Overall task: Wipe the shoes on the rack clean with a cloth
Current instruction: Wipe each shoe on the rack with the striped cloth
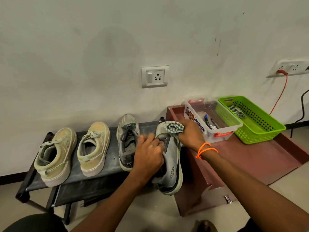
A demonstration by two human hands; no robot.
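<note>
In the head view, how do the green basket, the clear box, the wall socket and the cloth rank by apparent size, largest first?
1. Green basket
2. Clear box, close behind the basket
3. Wall socket
4. Cloth, bunched and partly hidden, so its rank against the socket is unsure.

I have one view only, from the head camera: it looks forward and down, close over both forearms, onto the rack (100,169) and the cabinet (250,158) beside it, facing the wall (100,47). The wide lens bends the edges.
</note>
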